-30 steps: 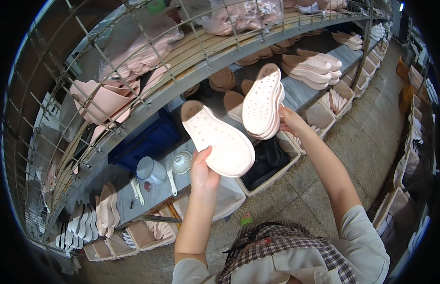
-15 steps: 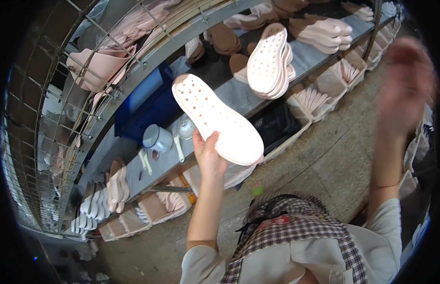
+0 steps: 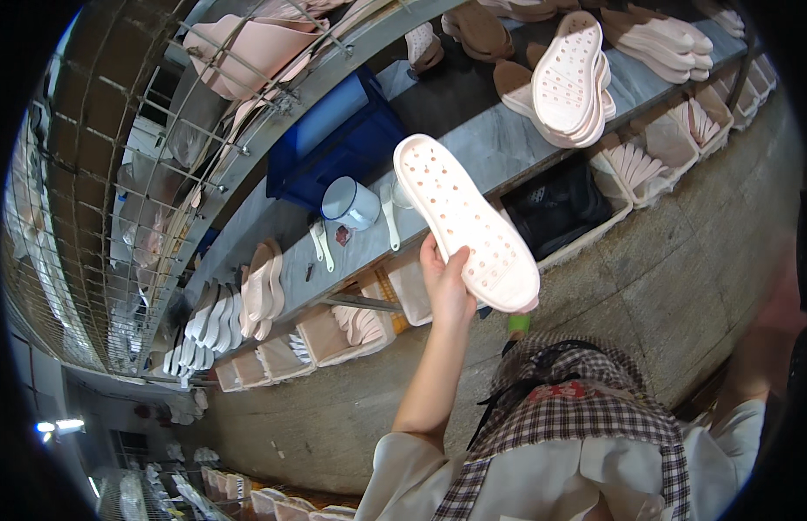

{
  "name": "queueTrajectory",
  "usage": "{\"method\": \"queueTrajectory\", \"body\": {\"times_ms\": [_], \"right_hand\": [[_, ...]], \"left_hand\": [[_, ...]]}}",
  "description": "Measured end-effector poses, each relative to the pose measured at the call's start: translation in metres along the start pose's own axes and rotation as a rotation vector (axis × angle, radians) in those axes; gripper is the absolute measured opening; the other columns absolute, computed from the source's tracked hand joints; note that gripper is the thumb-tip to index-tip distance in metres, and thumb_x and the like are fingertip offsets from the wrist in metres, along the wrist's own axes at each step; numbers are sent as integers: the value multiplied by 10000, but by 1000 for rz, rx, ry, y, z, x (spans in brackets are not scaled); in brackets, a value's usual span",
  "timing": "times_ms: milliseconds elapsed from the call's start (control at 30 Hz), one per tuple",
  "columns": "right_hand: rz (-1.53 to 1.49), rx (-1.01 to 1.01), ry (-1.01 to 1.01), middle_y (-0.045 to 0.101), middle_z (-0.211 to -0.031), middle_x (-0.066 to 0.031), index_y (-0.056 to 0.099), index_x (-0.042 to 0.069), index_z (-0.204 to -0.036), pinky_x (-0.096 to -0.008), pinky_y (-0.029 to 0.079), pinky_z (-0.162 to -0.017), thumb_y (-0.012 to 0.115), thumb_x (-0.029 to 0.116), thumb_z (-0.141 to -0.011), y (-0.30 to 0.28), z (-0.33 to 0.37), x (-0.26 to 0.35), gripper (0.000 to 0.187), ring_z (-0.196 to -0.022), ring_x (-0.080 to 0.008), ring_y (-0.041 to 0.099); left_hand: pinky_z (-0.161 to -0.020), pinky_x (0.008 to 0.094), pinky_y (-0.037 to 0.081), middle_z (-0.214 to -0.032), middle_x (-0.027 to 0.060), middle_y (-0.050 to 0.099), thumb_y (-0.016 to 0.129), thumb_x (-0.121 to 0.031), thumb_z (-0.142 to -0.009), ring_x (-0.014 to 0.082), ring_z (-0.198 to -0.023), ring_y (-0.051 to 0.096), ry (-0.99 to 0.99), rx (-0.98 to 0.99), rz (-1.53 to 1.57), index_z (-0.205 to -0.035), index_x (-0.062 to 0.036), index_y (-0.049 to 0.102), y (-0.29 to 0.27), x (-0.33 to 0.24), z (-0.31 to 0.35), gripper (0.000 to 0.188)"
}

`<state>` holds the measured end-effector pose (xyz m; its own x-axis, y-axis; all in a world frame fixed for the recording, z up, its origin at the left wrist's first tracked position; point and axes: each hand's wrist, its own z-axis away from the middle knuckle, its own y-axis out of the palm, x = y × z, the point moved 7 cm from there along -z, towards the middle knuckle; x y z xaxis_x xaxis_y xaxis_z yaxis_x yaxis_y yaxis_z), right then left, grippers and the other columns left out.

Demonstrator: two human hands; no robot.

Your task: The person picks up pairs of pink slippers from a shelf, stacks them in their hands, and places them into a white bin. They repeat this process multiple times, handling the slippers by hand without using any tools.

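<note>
The grey marbled desk (image 3: pixel 495 158), the largest element, runs obliquely through the scene, with a row of lined bins along its front side, one of them, the dark-filled bin (image 3: pixel 586 243), holding something black that I cannot identify. On the desk stands a blue crate (image 3: pixel 351 143); well to its right rests a stack of pale soles (image 3: pixel 567 82), perforated and slightly fanned. To the left stand pinkish soles (image 3: pixel 264 291), on edge. The held sole (image 3: pixel 464 226), pale and perforated, is raised in front of the desk, tilted, its narrower end toward the crate. Of the person's hands, the left hand (image 3: pixel 447 282) is closed around the sole's edge, thumb on the upper face; the right hand (image 3: pixel 790 286) is blurred at the far right, and I cannot tell its opening or contents. Smallest are a pale mug (image 3: pixel 350 204) beside the crate and a white handle (image 3: pixel 390 221) near it.
</note>
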<state>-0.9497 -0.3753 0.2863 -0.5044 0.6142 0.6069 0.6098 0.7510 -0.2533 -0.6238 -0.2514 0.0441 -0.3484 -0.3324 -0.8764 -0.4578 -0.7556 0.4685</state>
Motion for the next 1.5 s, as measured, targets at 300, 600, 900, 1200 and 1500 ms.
{"method": "queueTrajectory", "body": {"times_ms": [300, 600, 900, 1200, 1500], "right_hand": [[-239, 1245, 1042, 635, -1047, -175, 603, 3, -1094, -375, 467, -835, 522, 194, -887, 253, 314, -249, 293, -941, -261, 603], [135, 1331, 1239, 569, -1209, -193, 580, 44, -1180, -407, 411, -926, 452, 232, -905, 266, 370, -292, 356, -1087, -306, 542], [-173, 593, 925, 625, -1079, -209, 611, 17, -1090, -438, 472, -845, 493, 245, -858, 280, 368, -323, 346, -1007, -372, 595], [669, 703, 868, 629, -790, -179, 624, -2, -888, -415, 479, -629, 562, 153, -837, 122, 153, -202, 175, -757, -321, 615], [-276, -147, 888, 527, -653, -33, 584, 1, -826, -239, 397, -533, 441, 153, -952, 96, 116, -159, 244, -573, -95, 489]], "left_hand": [[-875, 339, 516, -1193, 189, 521, 485, 116, -828, 236, -1071, 574, 41, -50, -29, -1288, 21, 308, -26, -11, 14, 503], [-820, 369, 568, -1190, 230, 512, 459, 102, -836, 285, -1024, 604, 93, -117, 75, -1278, 13, 302, -37, -31, 17, 477], [-880, 388, 529, -1205, 215, 504, 470, 80, -835, 282, -1075, 577, 155, -118, 135, -1271, 20, 305, -26, -40, 17, 470], [-979, 360, 448, -1295, 188, 426, 505, 102, -834, 245, -1168, 498, 274, -44, -12, -1308, 34, 251, 5, -42, 15, 542], [-986, 357, 433, -1297, 187, 427, 536, 96, -824, 235, -1174, 492, 285, 129, -112, -1323, 36, 240, 65, -11, 32, 583]]}}
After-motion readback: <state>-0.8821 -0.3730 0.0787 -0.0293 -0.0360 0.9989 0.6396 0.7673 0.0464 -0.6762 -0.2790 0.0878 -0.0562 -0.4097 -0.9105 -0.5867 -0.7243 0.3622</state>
